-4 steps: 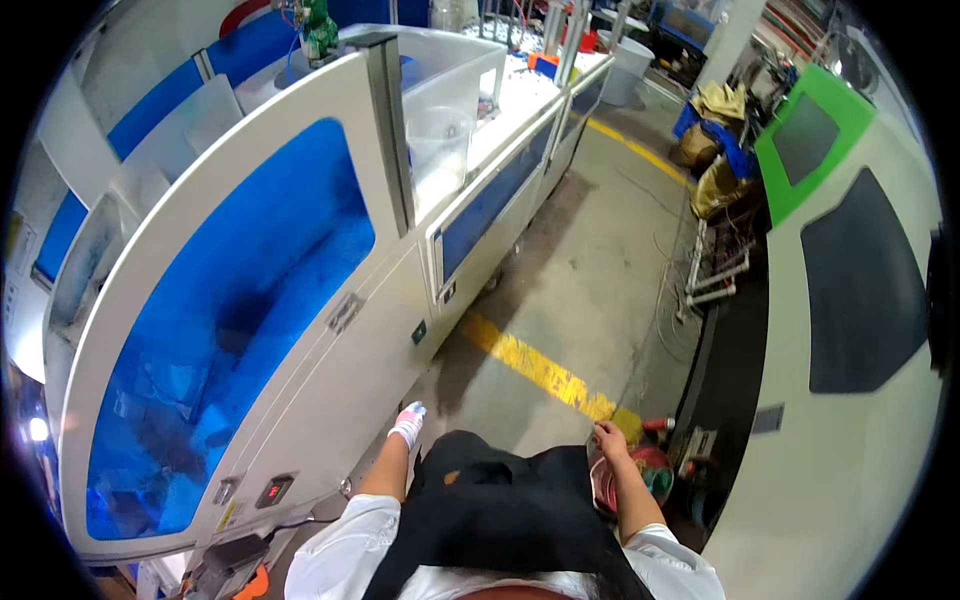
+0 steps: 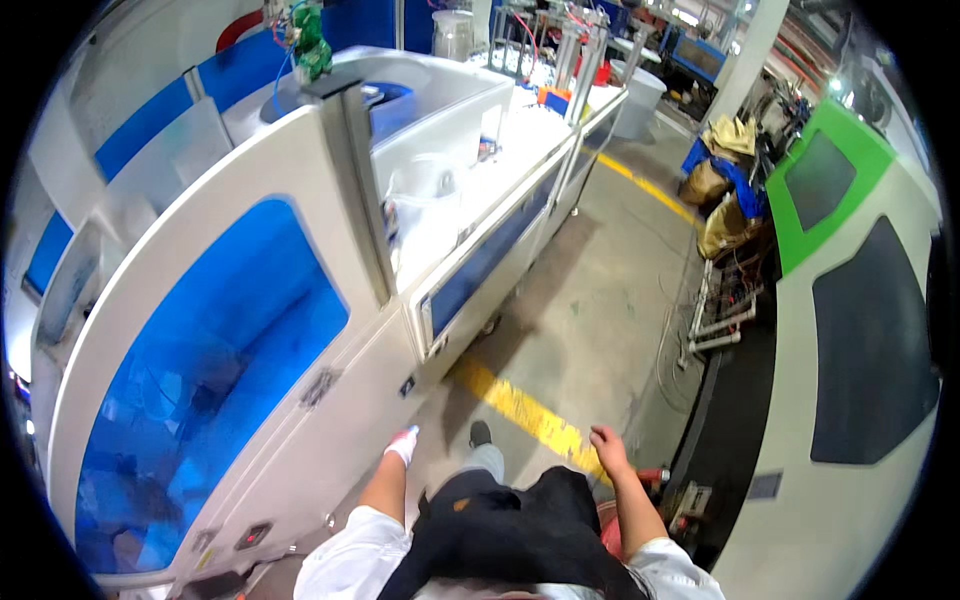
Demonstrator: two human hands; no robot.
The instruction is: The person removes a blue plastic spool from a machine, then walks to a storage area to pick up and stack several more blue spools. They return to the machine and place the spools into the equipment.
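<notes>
My left hand (image 2: 403, 443), in a white glove, hangs beside the white machine housing (image 2: 355, 415) at its lower right side. Its fingers are small and blurred, and I see nothing held in them. On the other side of my body, my bare right hand (image 2: 610, 450) hangs over the floor, fingers loosely curled and apparently holding nothing. Below it, the yellow floor line (image 2: 530, 415) runs across the walkway. A dark apron (image 2: 500, 540) covers my front, and one dark shoe (image 2: 480, 433) shows ahead on the floor.
A curved blue window (image 2: 230, 350) fills the left housing. Behind it, a translucent bucket (image 2: 425, 190) stands on a lit worktop. A green-and-grey machine (image 2: 785, 400) lines the right side. White pipe frames (image 2: 715, 335) and piled sacks (image 2: 725, 220) edge the walkway ahead.
My view has tilted up and the machines sit lower in it. A lower leg and shoe have come into sight ahead of the apron. Both hands still hang at my sides.
</notes>
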